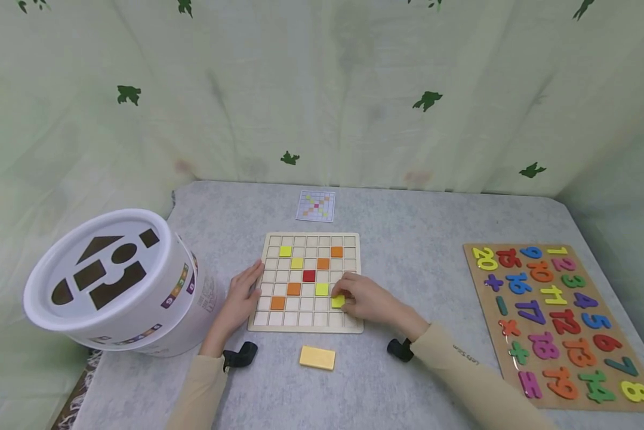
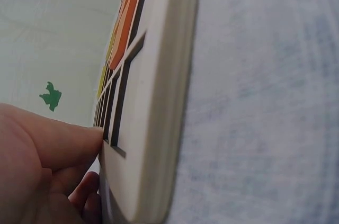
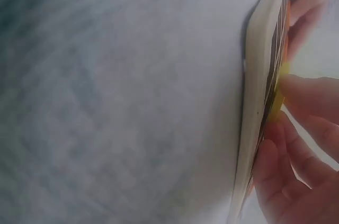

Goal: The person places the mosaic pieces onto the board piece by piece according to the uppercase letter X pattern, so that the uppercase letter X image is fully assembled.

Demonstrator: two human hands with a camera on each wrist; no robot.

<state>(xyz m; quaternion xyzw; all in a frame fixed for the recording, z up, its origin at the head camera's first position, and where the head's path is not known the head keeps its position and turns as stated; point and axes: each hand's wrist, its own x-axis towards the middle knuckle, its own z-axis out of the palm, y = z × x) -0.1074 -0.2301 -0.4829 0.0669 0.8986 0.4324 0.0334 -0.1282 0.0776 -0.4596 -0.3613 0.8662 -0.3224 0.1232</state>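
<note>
A square wooden grid board [image 1: 305,327] lies flat on the table, with a diagonal of orange tiles [image 1: 293,289] crossing one of yellow tiles [image 1: 322,289] at a red tile [image 1: 308,276]. My right hand [image 1: 367,300] pinches a yellow tile [image 1: 338,301] at the lower right of the grid; in the right wrist view its fingertips [image 3: 291,89] are on that tile at the board's surface. Along the board's left edge rests my left hand [image 1: 242,298], fingers extended. Its thumb [image 2: 69,142] touches the border in the left wrist view.
Behind the board lies a small card [image 1: 316,206] printed with a coloured grid pattern. A yellow block [image 1: 317,358] sits in front. At left stands a white bucket [image 1: 203,292] with shaped holes in its lid; at right, a number puzzle board [image 1: 480,286].
</note>
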